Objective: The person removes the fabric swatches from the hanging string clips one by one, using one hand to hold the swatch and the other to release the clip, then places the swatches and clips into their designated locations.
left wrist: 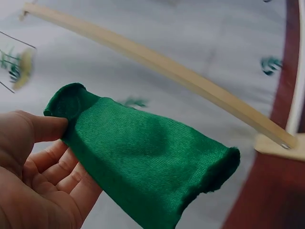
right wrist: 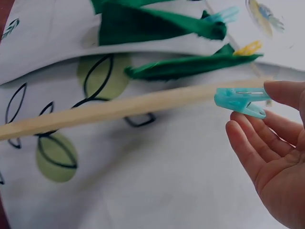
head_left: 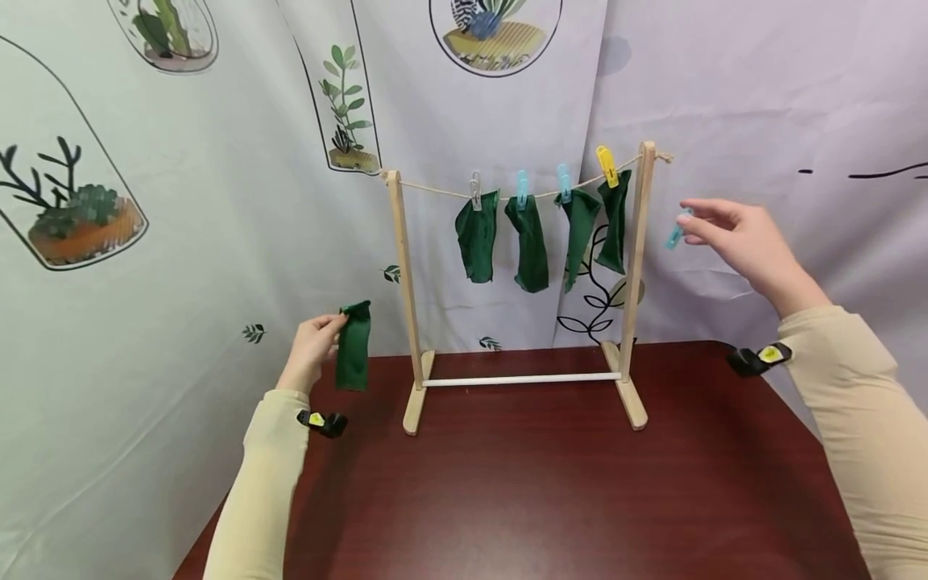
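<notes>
My left hand [head_left: 313, 348] pinches a green cloth piece [head_left: 353, 348] by its upper edge, left of the wooden rack. In the left wrist view the cloth [left wrist: 138, 148] hangs between thumb and fingers, with a frayed far end. To the right of the rack, my right hand [head_left: 739, 242] holds a light blue clothespin [head_left: 676, 231] between thumb and fingertips. The same clothespin [right wrist: 240, 101] points left in the right wrist view. Several green cloth pieces [head_left: 476, 242] hang from the string [head_left: 438, 190], held by a clear clothespin [head_left: 475, 192], two blue ones [head_left: 522, 190] and a yellow one [head_left: 607, 166].
The rack's left post [head_left: 406, 282] and right post [head_left: 638, 266] stand on wooden feet [head_left: 627, 387], joined by a white rod [head_left: 522, 379]. It stands near the back of a dark red table [head_left: 522, 483]. A printed curtain [head_left: 217, 201] hangs behind.
</notes>
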The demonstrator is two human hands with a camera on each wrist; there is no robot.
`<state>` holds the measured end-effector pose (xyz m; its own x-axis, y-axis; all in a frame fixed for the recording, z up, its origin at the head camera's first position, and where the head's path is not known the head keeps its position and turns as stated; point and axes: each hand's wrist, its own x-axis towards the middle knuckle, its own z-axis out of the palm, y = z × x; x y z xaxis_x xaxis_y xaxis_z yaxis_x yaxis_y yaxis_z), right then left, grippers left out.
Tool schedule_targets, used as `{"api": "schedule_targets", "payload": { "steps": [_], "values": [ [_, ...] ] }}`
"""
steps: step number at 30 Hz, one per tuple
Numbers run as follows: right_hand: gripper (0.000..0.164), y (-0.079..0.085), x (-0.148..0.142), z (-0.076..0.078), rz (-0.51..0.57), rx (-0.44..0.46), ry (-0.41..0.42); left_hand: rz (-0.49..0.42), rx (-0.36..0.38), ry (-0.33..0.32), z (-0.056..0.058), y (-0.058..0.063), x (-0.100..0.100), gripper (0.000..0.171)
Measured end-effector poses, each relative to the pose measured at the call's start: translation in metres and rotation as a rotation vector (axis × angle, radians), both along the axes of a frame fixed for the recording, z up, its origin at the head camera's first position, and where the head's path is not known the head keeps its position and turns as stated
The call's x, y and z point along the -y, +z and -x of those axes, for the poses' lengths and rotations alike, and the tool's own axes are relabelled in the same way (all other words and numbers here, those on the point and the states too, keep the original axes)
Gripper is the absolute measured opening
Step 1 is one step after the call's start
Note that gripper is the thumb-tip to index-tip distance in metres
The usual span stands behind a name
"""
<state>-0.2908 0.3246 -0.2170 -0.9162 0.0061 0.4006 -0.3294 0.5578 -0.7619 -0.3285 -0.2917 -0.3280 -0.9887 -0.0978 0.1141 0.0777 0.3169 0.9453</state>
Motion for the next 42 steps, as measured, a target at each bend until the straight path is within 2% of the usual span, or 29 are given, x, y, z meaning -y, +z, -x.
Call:
{"api": "schedule_targets", "payload": {
  "steps": [7, 19, 24, 29, 33, 37, 42],
  "values": [
    [0.067, -0.038, -0.017, -0.003, -0.003, 0.079, -0.008, 0.005, 0.033, -0.018, 0.001, -0.039, 0.006, 0.053],
    [0.065, -0.112, -0.03, -0.007, -0.087, 0.114, -0.055, 0.026, 0.096, 0.037, 0.008, -0.087, 0.013, 0.054],
    [0.064, -0.145, -0.028, -0.007, -0.132, 0.125, -0.065, 0.018, 0.121, 0.034, 0.011, -0.101, 0.012, 0.051],
    [0.069, -0.173, -0.027, -0.009, -0.179, 0.211, -0.058, 0.032, 0.149, 0.029, 0.015, -0.113, 0.011, 0.05],
    [0.066, -0.194, -0.027, -0.011, -0.186, 0.244, -0.028, 0.019, 0.164, 0.028, 0.015, -0.121, 0.01, 0.051],
    [0.063, -0.212, -0.026, -0.014, -0.19, 0.274, -0.004, 0.014, 0.183, 0.022, 0.014, -0.129, 0.008, 0.051],
    [0.064, -0.229, -0.026, -0.014, -0.226, 0.303, -0.016, 0.023, 0.199, 0.014, 0.016, -0.138, 0.005, 0.05]
  ]
}}
